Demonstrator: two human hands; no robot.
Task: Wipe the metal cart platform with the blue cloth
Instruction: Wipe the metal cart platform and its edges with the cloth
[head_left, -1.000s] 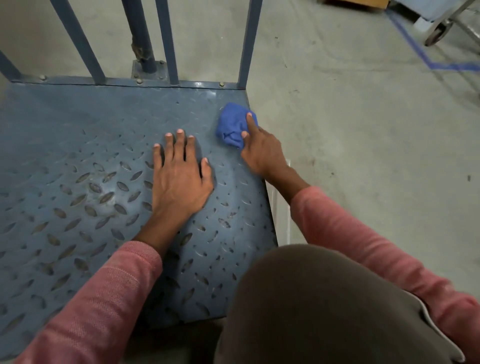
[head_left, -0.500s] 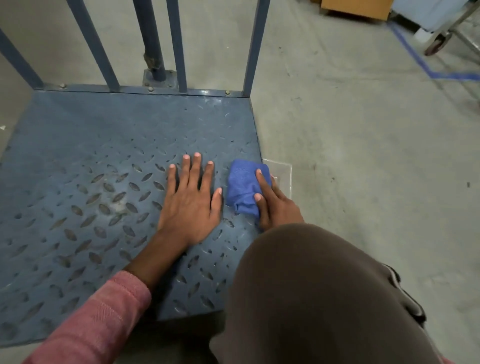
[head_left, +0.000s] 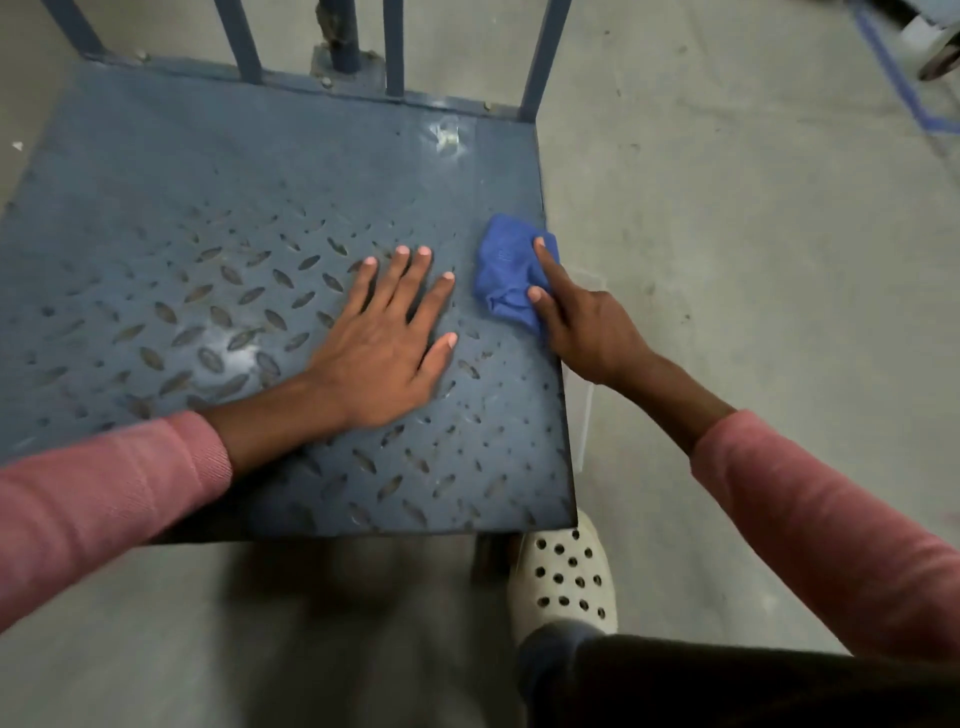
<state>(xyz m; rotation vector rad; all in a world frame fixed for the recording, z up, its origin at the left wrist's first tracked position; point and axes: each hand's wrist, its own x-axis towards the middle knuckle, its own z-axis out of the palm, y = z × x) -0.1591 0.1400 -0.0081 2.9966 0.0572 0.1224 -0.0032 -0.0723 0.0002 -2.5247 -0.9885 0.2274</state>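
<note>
Right hand (head_left: 587, 332) grips the crumpled blue cloth (head_left: 506, 275) at the blue diamond-plate metal cart platform's (head_left: 208, 197) edge, left hand (head_left: 379, 353) flat, fingers spread.

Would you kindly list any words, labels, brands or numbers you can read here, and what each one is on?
None can be read.
Blue cloth: a faint embossed mark near its middle, too small and blurred to read.
Cart platform: only raised tread pattern and scuffs, no text.
White shoe: holes only, no visible brand.
Floor: blue tape lines, no lettering.
</note>
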